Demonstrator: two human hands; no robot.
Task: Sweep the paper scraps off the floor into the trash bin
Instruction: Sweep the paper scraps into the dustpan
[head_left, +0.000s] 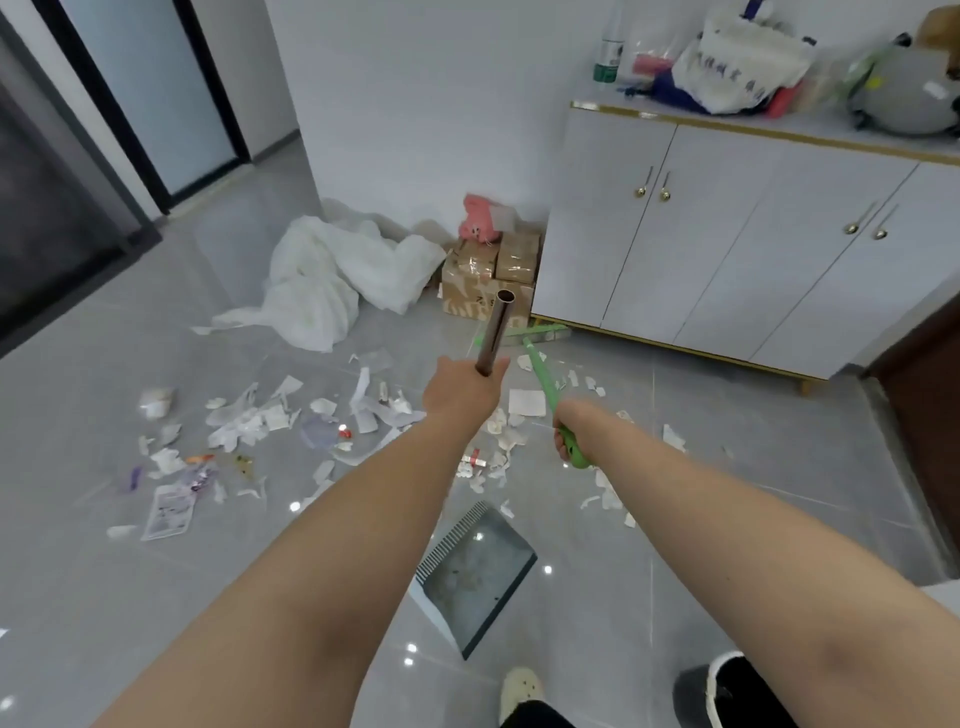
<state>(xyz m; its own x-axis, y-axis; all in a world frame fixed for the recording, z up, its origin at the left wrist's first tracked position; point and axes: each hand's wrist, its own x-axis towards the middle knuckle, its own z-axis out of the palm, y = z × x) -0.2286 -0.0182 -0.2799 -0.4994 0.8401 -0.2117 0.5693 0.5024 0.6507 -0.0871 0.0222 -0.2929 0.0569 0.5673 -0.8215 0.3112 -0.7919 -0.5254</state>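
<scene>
Scraps left of dustpan

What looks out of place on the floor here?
Torn paper scraps lie strewn across the floor beyond the dustpan; a crumpled white plastic sheet is heaped by the wall.

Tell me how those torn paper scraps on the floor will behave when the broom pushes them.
Probably very light: the paper scraps are thin, torn and curled, so they may flutter or skip ahead of the broom. The glossy tile floor suggests they will slide easily. Flat pieces might cling and need a firmer stroke.
</scene>
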